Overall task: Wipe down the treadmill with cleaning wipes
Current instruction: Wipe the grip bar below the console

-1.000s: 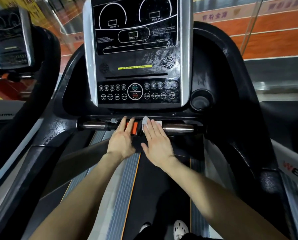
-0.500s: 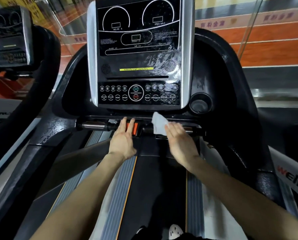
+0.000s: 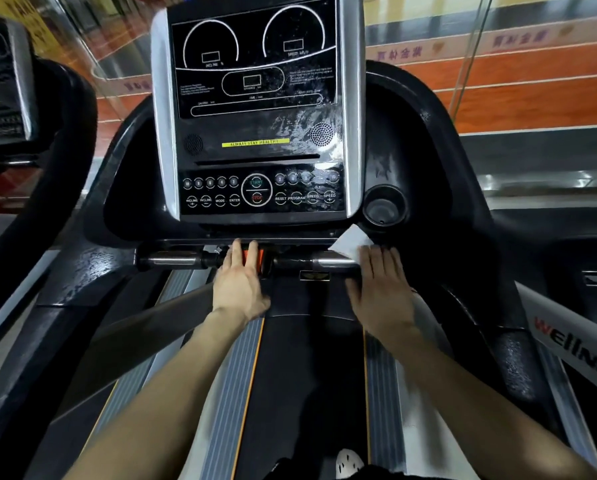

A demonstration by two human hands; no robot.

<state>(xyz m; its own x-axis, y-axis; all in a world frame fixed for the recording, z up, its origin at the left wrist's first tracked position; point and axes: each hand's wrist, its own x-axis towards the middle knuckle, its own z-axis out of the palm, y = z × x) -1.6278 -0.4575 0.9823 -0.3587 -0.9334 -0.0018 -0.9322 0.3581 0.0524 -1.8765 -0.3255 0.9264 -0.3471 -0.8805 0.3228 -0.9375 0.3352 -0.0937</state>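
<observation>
The treadmill console [image 3: 255, 109] stands in front of me, with wet streaks on its lower right panel. Below it runs a chrome handlebar [image 3: 172, 260] with an orange clip at its middle. My left hand [image 3: 239, 282] rests flat on the bar, fingers straight over the orange clip. My right hand [image 3: 381, 285] presses a white wipe [image 3: 350, 241] with straight fingers onto the right end of the bar, just under the cup holder [image 3: 383, 206]. Most of the wipe is hidden under my fingers.
The black belt [image 3: 307, 375] with orange edge lines runs between grey side rails. Black curved side arms [image 3: 463, 188] flank the console. A second treadmill [image 3: 6, 84] stands at the left. A shoe tip [image 3: 349, 462] shows at the bottom.
My right hand has slid the wipe along the handlebar from beside the orange clip to the bar's right end. My left hand has stayed on the clip.
</observation>
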